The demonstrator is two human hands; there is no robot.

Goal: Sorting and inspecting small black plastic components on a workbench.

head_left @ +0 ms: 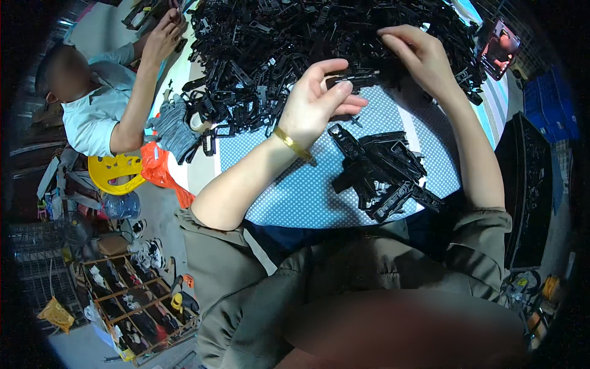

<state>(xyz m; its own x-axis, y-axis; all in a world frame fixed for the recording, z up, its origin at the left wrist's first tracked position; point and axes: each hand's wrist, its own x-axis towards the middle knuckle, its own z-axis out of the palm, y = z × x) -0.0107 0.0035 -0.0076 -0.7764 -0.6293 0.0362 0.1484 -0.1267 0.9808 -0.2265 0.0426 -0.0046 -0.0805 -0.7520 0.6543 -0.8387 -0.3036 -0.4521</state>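
A large heap of small black plastic parts [246, 74] covers the far half of the table. Over its near edge is my left hand [313, 101], palm partly turned up, fingers loosely bent and apart, nothing visible in them. A few black parts lie just beyond its fingertips. My right hand [424, 58] reaches into the heap farther right, thumb and forefinger closed together at the tips. Whatever they pinch is lost against the dark parts. Between my forearms, close to my body, lies a smaller pile of long black parts [384, 172].
The table has a blue dotted cover [276, 197]. At the left sits another person [101, 107], hands over the table. Grey gloves [175, 129] and a red plastic bag [161, 169] lie at the left edge. A phone [501, 49] stands far right; a black crate [528, 190] is beside me.
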